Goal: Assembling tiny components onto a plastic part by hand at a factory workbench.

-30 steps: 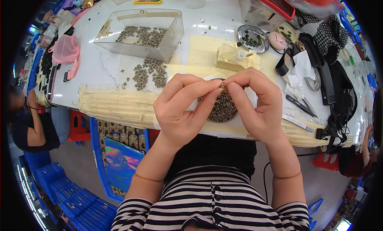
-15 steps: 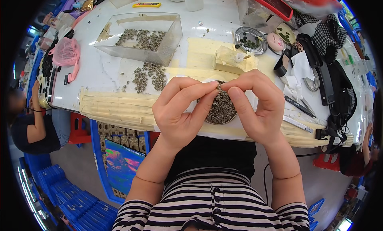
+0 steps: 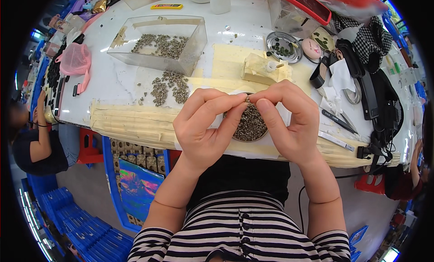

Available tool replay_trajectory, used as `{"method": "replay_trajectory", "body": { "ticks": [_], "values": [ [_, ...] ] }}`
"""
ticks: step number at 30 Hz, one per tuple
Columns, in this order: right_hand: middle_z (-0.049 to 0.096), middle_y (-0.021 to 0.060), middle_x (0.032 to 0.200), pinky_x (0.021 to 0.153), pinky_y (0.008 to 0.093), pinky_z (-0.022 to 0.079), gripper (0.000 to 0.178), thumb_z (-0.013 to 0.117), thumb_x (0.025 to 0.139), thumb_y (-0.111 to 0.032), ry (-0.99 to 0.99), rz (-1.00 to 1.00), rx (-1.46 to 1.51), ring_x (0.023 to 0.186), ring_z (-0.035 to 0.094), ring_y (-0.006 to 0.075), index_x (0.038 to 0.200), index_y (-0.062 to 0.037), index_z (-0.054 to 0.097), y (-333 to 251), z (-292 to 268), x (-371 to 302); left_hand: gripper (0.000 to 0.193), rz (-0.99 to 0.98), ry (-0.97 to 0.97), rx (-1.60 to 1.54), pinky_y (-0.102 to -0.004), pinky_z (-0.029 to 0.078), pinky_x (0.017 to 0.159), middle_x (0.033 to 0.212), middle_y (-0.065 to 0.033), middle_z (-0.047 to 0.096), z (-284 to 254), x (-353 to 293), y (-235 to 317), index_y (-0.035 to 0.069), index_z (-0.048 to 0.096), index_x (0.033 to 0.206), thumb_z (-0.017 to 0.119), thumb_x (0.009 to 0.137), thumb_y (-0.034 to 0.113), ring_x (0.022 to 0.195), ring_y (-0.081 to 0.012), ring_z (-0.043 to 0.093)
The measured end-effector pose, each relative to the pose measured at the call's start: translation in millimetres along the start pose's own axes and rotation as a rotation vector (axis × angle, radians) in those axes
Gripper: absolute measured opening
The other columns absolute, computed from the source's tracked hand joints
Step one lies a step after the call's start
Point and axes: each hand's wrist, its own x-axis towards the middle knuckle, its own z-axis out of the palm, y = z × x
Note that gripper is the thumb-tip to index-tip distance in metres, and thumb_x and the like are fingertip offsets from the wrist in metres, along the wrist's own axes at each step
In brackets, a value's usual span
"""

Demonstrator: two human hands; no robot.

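Note:
My left hand [image 3: 205,126] and my right hand [image 3: 289,121] meet fingertip to fingertip above the table's near edge. Between them they pinch one small metal part [image 3: 247,99], gripped by thumbs and forefingers. Right beneath the hands sits a round dish [image 3: 250,125] full of small grey-brown parts, partly hidden by my fingers. A loose heap of the same parts [image 3: 169,88] lies on the white table [image 3: 113,81] to the left of my hands. Behind that heap stands a clear plastic box [image 3: 158,40] holding more parts.
A small cream block fixture [image 3: 264,68], a round metal tray [image 3: 282,47], black straps and tools [image 3: 361,94] and checked cloth [image 3: 361,29] lie at the right. A pink mesh item [image 3: 74,60] rests at the left. Another person [image 3: 31,144] sits at far left beside blue crates [image 3: 63,216].
My hands have stayed together over the dish, shifting a little toward me; the fingers have slightly re-gripped the small part.

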Motion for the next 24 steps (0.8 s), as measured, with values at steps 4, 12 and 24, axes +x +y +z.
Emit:
{"method": "replay_trajectory", "body": {
  "ticks": [4, 12, 24],
  "values": [
    [0.069, 0.0088, 0.081, 0.063, 0.0257, 0.051, 0.005, 0.070, 0.086, 0.001, 0.003, -0.007, -0.002, 0.069, 0.063, 0.0163, 0.090, 0.0011, 0.072, 0.2, 0.3, 0.3, 0.022, 0.007, 0.003, 0.012, -0.0254, 0.050, 0.061, 0.085, -0.0068, 0.066, 0.4, 0.1, -0.4, 0.001, 0.075, 0.099, 0.078, 0.078, -0.006, 0.072, -0.0150, 0.063],
    [0.067, 0.0077, 0.079, 0.061, 0.0260, 0.049, 0.007, 0.071, 0.083, 0.001, 0.042, -0.074, -0.055, 0.067, 0.062, 0.0160, 0.090, -0.0002, 0.073, -0.6, 0.6, 1.5, 0.022, 0.020, -0.001, 0.063, -0.0266, 0.050, 0.061, 0.084, -0.0072, 0.066, 2.9, -1.8, -2.0, 0.002, 0.075, 0.098, 0.079, 0.077, -0.005, 0.071, -0.0165, 0.064],
    [0.066, 0.0073, 0.077, 0.059, 0.0275, 0.047, 0.007, 0.073, 0.082, -0.001, 0.049, -0.072, -0.077, 0.066, 0.061, 0.0176, 0.089, -0.0014, 0.073, 0.9, 1.2, 0.1, 0.023, 0.006, 0.013, 0.054, -0.0272, 0.050, 0.062, 0.084, -0.0080, 0.066, 3.5, -2.0, -2.0, 0.001, 0.074, 0.098, 0.078, 0.077, -0.006, 0.071, -0.0178, 0.064]
  ]
}}
